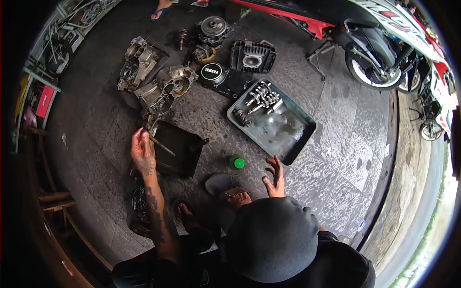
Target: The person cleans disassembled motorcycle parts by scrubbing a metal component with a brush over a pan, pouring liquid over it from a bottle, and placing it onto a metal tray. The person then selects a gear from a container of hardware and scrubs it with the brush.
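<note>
My left hand is closed around a thin, stick-like tool whose exact kind I cannot make out. The tool slants over the dark, square-sided container, and the hand is at that container's left edge. My right hand hangs with its fingers apart and nothing in it, near the lower corner of the grey metal tray. Gear shafts lie in the upper left part of that tray. Between my hands stands a bottle with a green cap.
Opened engine casings lie beyond my left hand. Farther up are a cover marked YAMAHA, a finned cylinder part and a round clutch-like part. A motorcycle wheel stands at the upper right. A wooden frame borders the left.
</note>
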### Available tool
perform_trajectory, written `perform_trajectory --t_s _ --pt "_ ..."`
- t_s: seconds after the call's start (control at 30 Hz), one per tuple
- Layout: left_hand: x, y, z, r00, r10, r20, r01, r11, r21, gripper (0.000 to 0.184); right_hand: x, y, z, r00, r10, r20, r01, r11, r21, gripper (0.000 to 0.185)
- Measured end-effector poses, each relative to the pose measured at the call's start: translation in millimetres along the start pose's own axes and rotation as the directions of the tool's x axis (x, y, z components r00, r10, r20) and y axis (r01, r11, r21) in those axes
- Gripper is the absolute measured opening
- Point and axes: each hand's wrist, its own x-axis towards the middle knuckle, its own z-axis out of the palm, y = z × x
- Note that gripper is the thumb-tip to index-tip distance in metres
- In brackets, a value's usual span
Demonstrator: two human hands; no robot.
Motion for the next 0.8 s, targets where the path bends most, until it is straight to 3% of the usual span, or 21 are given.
perform_trajectory --t_s 0.1,0.2,0.27,0.33,0.47,0.57,0.7,0.8 --pt "0.9 -13.6 2.7 1.0 0.018 0.006 -0.019 0.984 0.177 0.029 -6.3 -10.7 -9.1 0.997 0.063 -0.044 -0.064 0.998 -0.012 0.078" --pt "11.5 -1.2 19.1 1.0 0.005 -0.001 -0.005 0.981 0.196 0.032 -4.0 -22.0 -24.2 0.99 0.067 -0.124 -0.065 0.998 0.016 0.073" --pt "21.9 3.0 23.9 1.0 -0.001 0.017 -0.004 0.956 0.292 0.034 -2.4 -23.9 -36.1 0.964 0.096 -0.246 -0.1 0.995 -0.004 0.064" --pt "31.8 14.0 38.1 0.999 0.042 -0.007 -0.04 0.986 0.162 0.035 -7.3 -15.4 -52.9 0.904 0.163 -0.396 -0.156 0.987 0.049 0.057" --pt "43.4 49.8 92.5 0.971 -0.23 0.061 0.235 0.969 -0.077 0.04 -25.5 13.3 -97.6 0.744 0.12 -0.658 -0.273 0.952 -0.135 0.047" --pt "38.9 56.2 152.6 0.938 -0.264 0.226 0.274 0.962 -0.014 0.039 -35.5 39.7 -135.8 0.568 0.031 -0.823 -0.388 0.892 -0.234 0.045" --pt "2.7 63.4 255.0 0.81 -0.4 0.429 0.382 0.915 0.131 0.033 -40.6 64.7 -172.4 0.443 -0.127 -0.887 -0.505 0.783 -0.364 0.044" --pt "-30.4 27.7 309.3 0.638 -0.507 0.579 0.598 0.8 0.042 0.031 -48.0 88.5 -188.7 0.37 -0.205 -0.906 -0.589 0.703 -0.399 0.044"
